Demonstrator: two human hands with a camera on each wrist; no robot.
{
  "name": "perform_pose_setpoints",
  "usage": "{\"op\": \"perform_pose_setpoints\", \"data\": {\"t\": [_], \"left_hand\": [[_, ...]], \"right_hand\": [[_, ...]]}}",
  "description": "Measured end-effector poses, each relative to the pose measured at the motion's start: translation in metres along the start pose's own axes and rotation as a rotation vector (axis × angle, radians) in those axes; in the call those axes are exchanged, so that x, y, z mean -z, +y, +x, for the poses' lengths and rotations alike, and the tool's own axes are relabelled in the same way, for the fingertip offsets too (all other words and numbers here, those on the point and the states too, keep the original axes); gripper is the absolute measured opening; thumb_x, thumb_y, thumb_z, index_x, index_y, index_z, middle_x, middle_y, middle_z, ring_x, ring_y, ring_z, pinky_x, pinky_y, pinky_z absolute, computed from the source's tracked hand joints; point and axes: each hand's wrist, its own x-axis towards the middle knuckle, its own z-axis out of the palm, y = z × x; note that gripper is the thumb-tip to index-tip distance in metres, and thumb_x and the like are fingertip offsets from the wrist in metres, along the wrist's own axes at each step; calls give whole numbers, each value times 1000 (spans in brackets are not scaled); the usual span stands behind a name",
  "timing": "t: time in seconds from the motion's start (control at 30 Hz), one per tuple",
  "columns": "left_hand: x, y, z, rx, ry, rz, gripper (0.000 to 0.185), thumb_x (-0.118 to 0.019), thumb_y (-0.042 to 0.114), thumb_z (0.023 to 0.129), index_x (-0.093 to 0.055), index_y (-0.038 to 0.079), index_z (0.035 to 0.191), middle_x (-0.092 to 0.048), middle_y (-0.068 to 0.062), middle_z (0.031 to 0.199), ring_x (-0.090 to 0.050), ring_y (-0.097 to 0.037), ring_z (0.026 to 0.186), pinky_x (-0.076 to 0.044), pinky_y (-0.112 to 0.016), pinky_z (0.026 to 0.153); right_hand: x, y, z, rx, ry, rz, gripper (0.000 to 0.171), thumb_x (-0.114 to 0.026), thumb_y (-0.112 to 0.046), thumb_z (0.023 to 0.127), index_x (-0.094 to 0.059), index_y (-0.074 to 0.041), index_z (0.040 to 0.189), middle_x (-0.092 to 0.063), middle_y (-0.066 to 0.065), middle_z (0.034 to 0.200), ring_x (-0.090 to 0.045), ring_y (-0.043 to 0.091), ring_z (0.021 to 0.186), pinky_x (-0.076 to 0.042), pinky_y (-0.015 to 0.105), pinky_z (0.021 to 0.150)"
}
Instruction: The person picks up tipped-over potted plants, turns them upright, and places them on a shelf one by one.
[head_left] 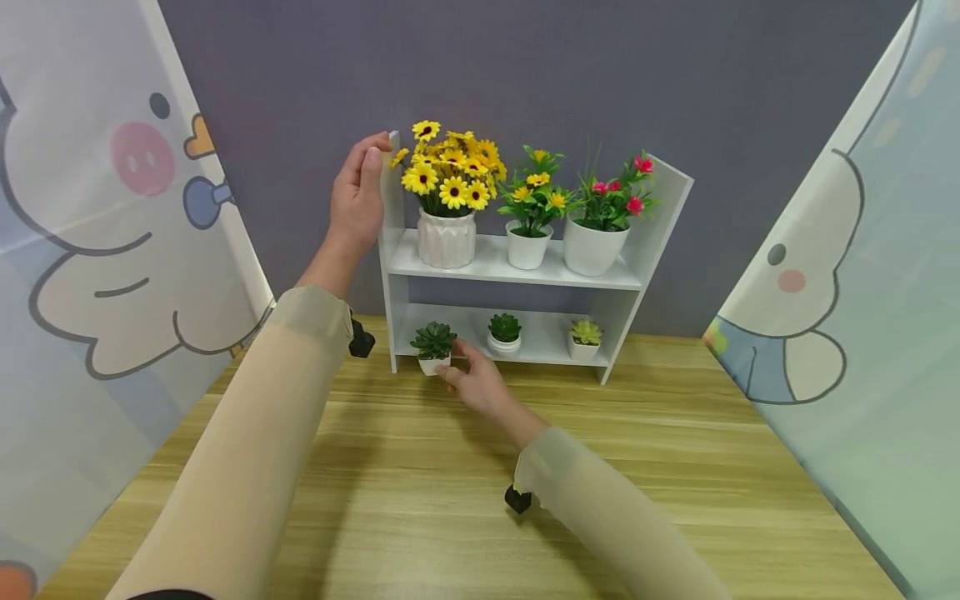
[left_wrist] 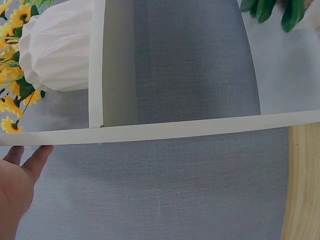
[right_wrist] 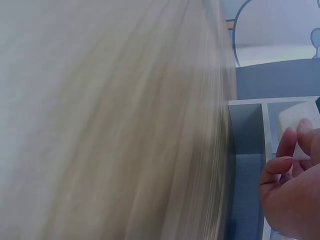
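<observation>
A white two-tier shelf (head_left: 517,279) stands against the grey wall. My left hand (head_left: 358,196) is at its left side panel (left_wrist: 165,131), fingertips touching the outer edge near the top. With thumb and fingers, my right hand (head_left: 483,383) pinches the small white pot (right_wrist: 292,117) of a dark green succulent (head_left: 433,340) at the left front of the lower tier. To its right on that tier sit a second green succulent (head_left: 505,327) in a round white pot and a yellow-green succulent (head_left: 586,332) in a white pot.
On the upper tier stand yellow daisy-like flowers (head_left: 453,171) in a ribbed white vase (head_left: 447,240), a yellow-flowered plant (head_left: 534,200) and a red-flowered plant (head_left: 611,200) in white pots. The wooden table (head_left: 420,492) lies in front. Cartoon-printed panels (head_left: 82,208) flank both sides.
</observation>
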Motion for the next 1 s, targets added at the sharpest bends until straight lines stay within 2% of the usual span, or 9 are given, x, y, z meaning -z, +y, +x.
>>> {"op": "perform_pose_setpoints", "data": {"t": [0.1, 0.2, 0.3, 0.4, 0.43, 0.5, 0.67, 0.8, 1.0], "left_hand": [[0, -1, 0, -5, 1, -3, 42, -39, 42, 120, -61, 16, 143, -51, 10, 170, -42, -3, 158, -33, -25, 130], [-1, -1, 0, -8, 0, -6, 42, -39, 41, 120, -61, 14, 143, -51, 9, 169, -42, -3, 158, -33, -25, 130], [0, 0, 0, -6, 0, -8, 41, -39, 41, 120, -61, 15, 143, -52, 9, 169, -42, -4, 158, -33, -25, 130], [0, 0, 1, -4, 0, -7, 41, -39, 41, 120, -61, 16, 142, -52, 9, 169, -42, -4, 158, -33, -26, 131], [0, 0, 1, -6, 1, -6, 40, -39, 41, 120, -61, 17, 142, -52, 9, 169, -42, -4, 158, -32, -25, 131], [0, -1, 1, -5, 2, -5, 40, -39, 41, 120, -61, 17, 142, -51, 10, 170, -42, -4, 158, -32, -25, 131], [-1, 0, 0, -3, 1, -7, 40, -39, 41, 120, -62, 17, 142, -52, 10, 169, -43, -4, 158, -32, -25, 131], [-1, 1, 1, -1, 3, 2, 40, -39, 41, 120, -62, 18, 142, -52, 10, 169, -43, -4, 157, -32, -24, 130], [0, 0, 1, -13, 10, 0, 39, -39, 40, 120, -62, 17, 141, -53, 8, 168, -43, -3, 157, -33, -23, 129]], "right_hand": [[-2, 1, 6, -29, 17, 36, 72, -67, -27, 112, -33, -7, 172, -48, 15, 168, -65, 17, 88, -51, 29, 71], [-3, 3, 13, -34, 37, 44, 73, -66, -29, 112, -32, -8, 172, -46, 15, 169, -70, 24, 95, -55, 32, 78], [-4, 6, 18, -31, 53, 47, 72, -66, -28, 112, -32, -7, 172, -46, 17, 169, -72, 35, 104, -61, 42, 90], [-4, 7, 22, -27, 70, 60, 71, -65, -24, 112, -32, -4, 171, -44, 20, 170, -73, 41, 108, -62, 47, 94], [-4, 8, 23, -29, 74, 70, 70, -65, -22, 112, -32, -4, 171, -43, 20, 170, -73, 41, 107, -63, 46, 93], [-4, 10, 25, -41, 82, 95, 70, -65, -21, 112, -32, -4, 171, -43, 20, 171, -75, 40, 105, -62, 37, 82], [-3, 13, 29, -63, 79, 128, 73, -65, -24, 113, -28, -7, 173, -42, 17, 173, -77, 26, 89, -44, 22, 58], [-5, 13, 32, -40, 91, 90, 72, -65, -23, 113, -29, -6, 173, -43, 19, 172, -73, 18, 77, -45, 20, 56], [-10, 11, 37, -15, 125, 30, 67, -65, -21, 112, -35, -4, 170, -49, 20, 165, -69, 17, 68, -52, 23, 60]]}}
